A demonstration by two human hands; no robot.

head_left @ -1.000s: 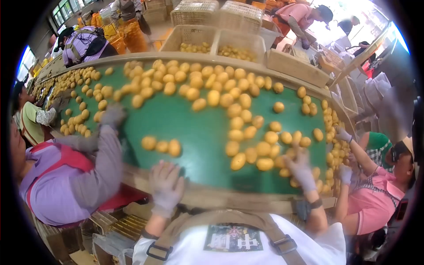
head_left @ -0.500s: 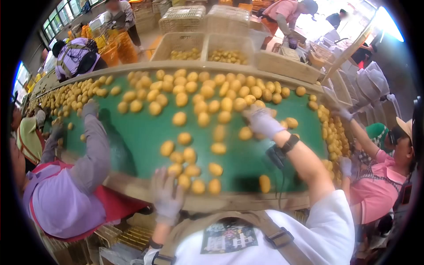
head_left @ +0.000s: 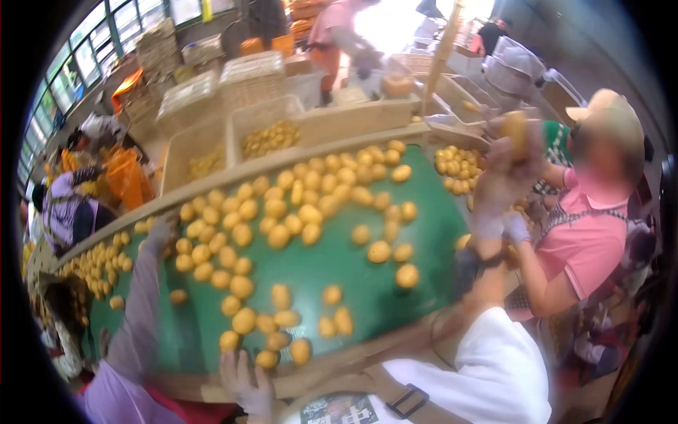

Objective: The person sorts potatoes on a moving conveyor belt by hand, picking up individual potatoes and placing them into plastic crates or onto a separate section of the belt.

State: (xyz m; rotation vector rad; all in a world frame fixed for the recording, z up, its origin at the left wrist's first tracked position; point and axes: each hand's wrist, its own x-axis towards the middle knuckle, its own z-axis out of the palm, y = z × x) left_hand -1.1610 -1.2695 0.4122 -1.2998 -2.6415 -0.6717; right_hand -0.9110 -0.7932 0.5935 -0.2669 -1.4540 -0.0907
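Observation:
My right hand (head_left: 498, 180), in a pale glove and smeared by motion, is raised past the right end of the green belt. A yellow-brown potato (head_left: 518, 134) is held at its fingers. My left hand (head_left: 246, 385), also gloved, rests at the near edge of the belt with its fingers apart and holds nothing. Just beyond its fingertips lie a potato (head_left: 266, 359) and several others. Many more potatoes (head_left: 279, 236) are spread over the green belt (head_left: 367, 311), thickest along the far side.
A co-worker in pink (head_left: 583, 233) stands close on the right, beside a bin of potatoes (head_left: 458, 169). On the left a co-worker's grey sleeve (head_left: 138, 304) reaches across the belt. Crates holding potatoes (head_left: 270, 139) stand behind the wooden rim (head_left: 169, 203).
The view has turned to the right. My right hand has left the potatoes on the belt and risen to the right with a potato. My left hand stays by the near edge.

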